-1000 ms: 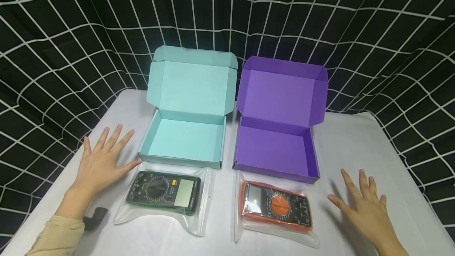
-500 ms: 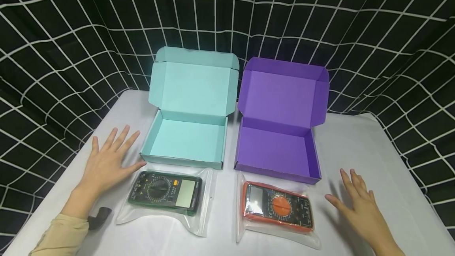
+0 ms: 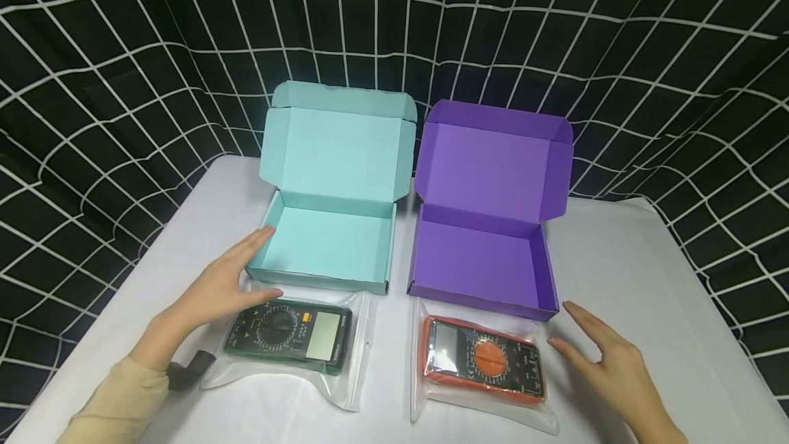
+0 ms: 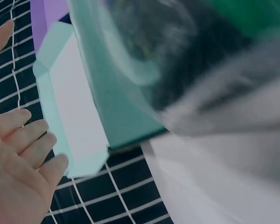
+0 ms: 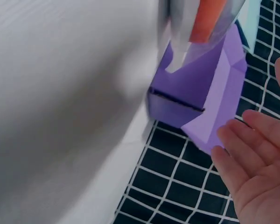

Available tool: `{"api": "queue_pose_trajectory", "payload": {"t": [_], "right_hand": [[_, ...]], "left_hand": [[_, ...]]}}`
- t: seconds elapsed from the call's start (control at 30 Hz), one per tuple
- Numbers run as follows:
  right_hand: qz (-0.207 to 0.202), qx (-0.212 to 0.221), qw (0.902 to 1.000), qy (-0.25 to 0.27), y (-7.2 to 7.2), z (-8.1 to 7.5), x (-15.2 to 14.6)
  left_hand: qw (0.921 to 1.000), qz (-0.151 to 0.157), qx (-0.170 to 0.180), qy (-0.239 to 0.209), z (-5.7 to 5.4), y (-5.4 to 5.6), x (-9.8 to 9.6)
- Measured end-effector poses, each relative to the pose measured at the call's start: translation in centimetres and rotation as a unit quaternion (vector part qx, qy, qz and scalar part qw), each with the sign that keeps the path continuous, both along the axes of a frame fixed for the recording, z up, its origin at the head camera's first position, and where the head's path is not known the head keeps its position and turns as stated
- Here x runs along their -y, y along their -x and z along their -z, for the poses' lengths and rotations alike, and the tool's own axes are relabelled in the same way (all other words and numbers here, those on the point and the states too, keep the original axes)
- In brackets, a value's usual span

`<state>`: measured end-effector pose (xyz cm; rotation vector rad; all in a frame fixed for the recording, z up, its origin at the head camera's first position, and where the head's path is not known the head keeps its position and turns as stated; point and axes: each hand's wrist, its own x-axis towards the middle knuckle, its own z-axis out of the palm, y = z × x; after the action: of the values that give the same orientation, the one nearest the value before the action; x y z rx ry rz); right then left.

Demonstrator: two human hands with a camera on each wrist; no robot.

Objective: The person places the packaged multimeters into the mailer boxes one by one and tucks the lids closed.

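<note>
Left hand: your left hand (image 3: 216, 291) has its fingers and thumb apart and grips nothing; the fingertips overlap the left wall of the teal box (image 3: 320, 280), contact unclear.
Green meter: the green-cased meter (image 3: 290, 334) lies face up just right of that palm and nearer you, the thumb over its far edge; whether they touch, you cannot tell.
Right hand: your right hand (image 3: 610, 355) holds nothing, thumb and fingers apart, fingertips near the purple box (image 3: 481, 299).
Orange meter: the orange-cased meter (image 3: 483, 360) lies face up to the left of that hand, just beyond the thumb.
Bags: the left bag (image 3: 360, 362) and right bag (image 3: 524, 416) look soft and slick; pinching loose film would probably let a meter swing.
Weight: expect each meter to be fairly solid and stiff.
Hold: take the long sides of each case through the film, off the dial and display, which could scratch.
</note>
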<state>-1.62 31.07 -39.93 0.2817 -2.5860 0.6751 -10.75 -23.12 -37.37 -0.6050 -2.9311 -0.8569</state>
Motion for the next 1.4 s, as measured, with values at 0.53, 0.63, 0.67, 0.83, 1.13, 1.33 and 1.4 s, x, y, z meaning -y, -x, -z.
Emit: {"api": "queue_pose_trajectory", "payload": {"t": [0.53,0.63,0.67,0.83,1.13,1.33,1.4], "right_hand": [[-0.113,0.004,0.9932,-0.025,-0.3,-0.2,3.3],[-0.122,0.004,0.9919,-0.037,-0.3,-0.5,3.9],[-0.125,0.008,0.9913,-0.04,-0.4,-0.6,4.1],[-0.138,0.034,0.9882,-0.057,-0.6,-0.7,5.0],[-0.174,0.081,0.9771,-0.092,-0.7,-0.7,6.7],[-0.2,0.086,0.9716,-0.094,-0.4,-0.6,7.5],[-0.21,0.082,0.9698,-0.094,-0.3,-0.5,7.8]], "left_hand": [[0.9855,0.118,0.093,-0.079,-1.5,1.6,-5.1],[0.9823,0.136,0.096,-0.086,-1.7,2.0,-6.1],[0.9809,0.143,0.097,-0.089,-1.8,2.1,-6.4],[0.9705,0.178,0.112,-0.118,-1.6,2.7,-7.9],[0.9393,0.212,0.205,-0.176,-1.4,4.0,-10.9],[0.928,0.207,0.245,-0.19,-1.3,4.7,-13.2],[0.9255,0.206,0.253,-0.192,-1.0,4.9,-13.9]]}}
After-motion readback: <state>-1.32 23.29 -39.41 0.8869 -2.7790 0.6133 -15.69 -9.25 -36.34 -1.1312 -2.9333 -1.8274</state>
